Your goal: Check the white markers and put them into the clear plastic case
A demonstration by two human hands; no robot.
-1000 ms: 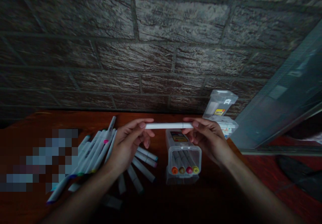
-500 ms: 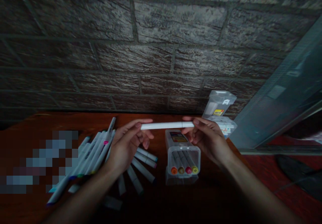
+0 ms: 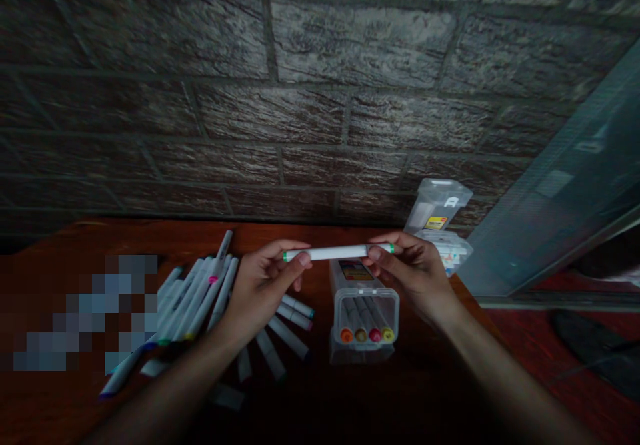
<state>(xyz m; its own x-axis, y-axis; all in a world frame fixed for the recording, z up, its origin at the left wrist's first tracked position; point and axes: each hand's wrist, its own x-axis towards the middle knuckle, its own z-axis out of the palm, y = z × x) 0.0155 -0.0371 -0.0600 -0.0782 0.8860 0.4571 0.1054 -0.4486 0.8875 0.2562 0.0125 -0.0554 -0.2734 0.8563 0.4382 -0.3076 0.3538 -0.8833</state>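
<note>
I hold a white marker (image 3: 336,253) with green end bands level above the table, one end in each hand. My left hand (image 3: 263,283) pinches its left end between thumb and fingers. My right hand (image 3: 415,273) pinches its right end the same way. Just below the marker lies a clear plastic marker case (image 3: 363,305) on its side, with orange, brown, pink and yellow marker caps showing at its near end.
Several loose white markers (image 3: 193,298) lie on the red-brown table (image 3: 320,405) left of my left hand, and more lie under it. Two more clear cases (image 3: 440,221) stand at the back right by the brick wall (image 3: 320,98). A glass panel (image 3: 565,191) leans at right.
My fingers have shifted inward along the marker, so both green ends now show. The marker stays level at about the same height.
</note>
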